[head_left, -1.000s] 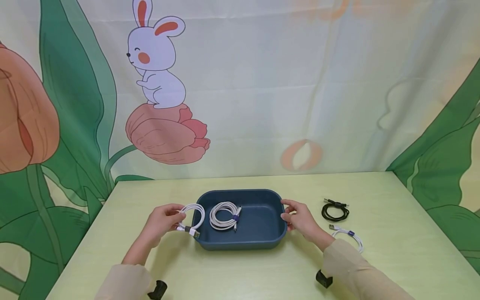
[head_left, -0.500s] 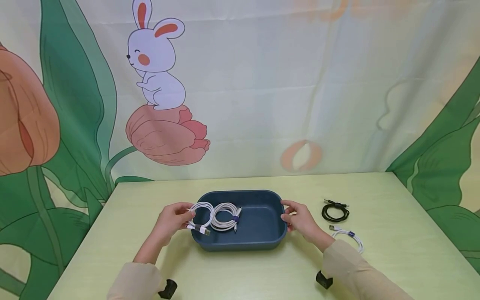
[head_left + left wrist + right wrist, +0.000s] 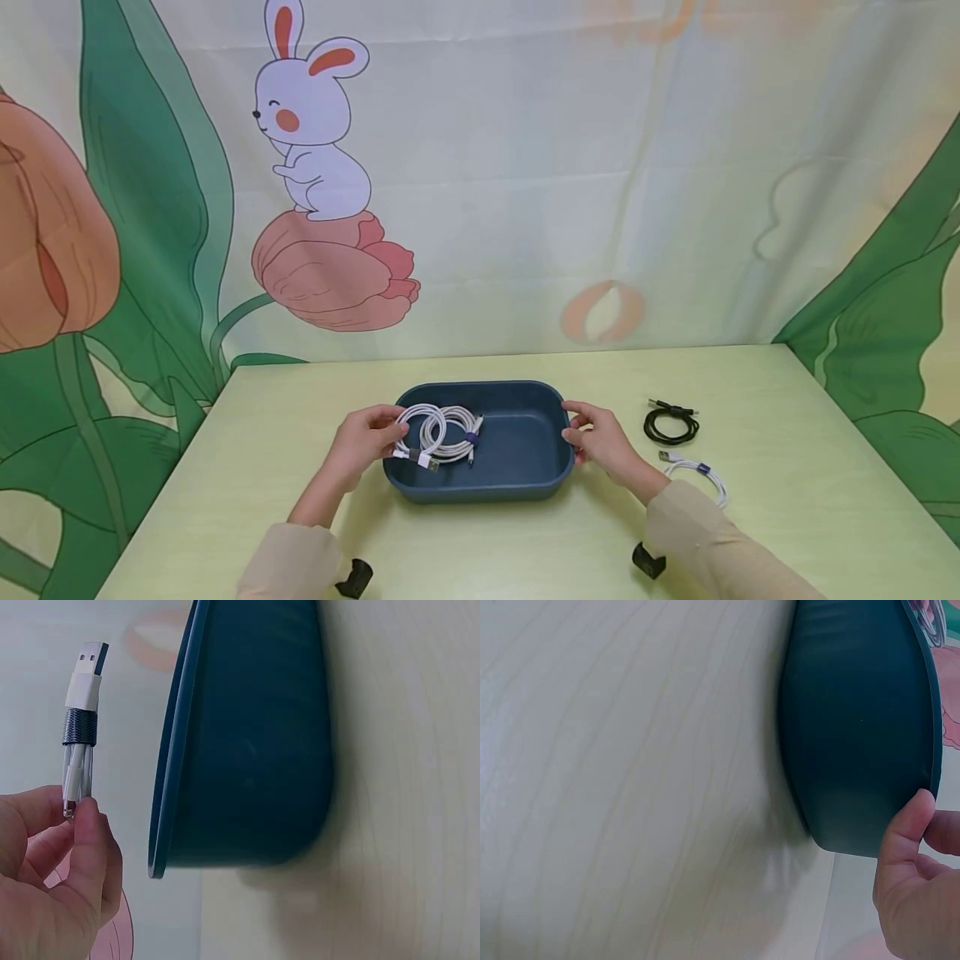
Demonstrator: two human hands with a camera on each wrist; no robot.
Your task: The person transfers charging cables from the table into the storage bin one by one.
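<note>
Left hand (image 3: pixel 369 439): white coil (image 3: pixel 81 727) is pinched by its left edge between thumb and fingers
Right hand (image 3: pixel 604 442): blue tray (image 3: pixel 525 446) is pinched by its right rim
Tray axis: long side is set left to right between the hands
Coil position: held above the tray's left end, overlapped in view with the purple-tied coil (image 3: pixel 471 437) inside
Nearer hand: left

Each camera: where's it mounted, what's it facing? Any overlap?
Head: on the head, facing forward and down at table and tray; left hand, right hand and sleeves show.
Left wrist: on that wrist, facing held cable and tray wall; left hand shows.
Right wrist: on that wrist, facing tray wall; right hand shows.
Both wrist views share: tray, table.
</note>
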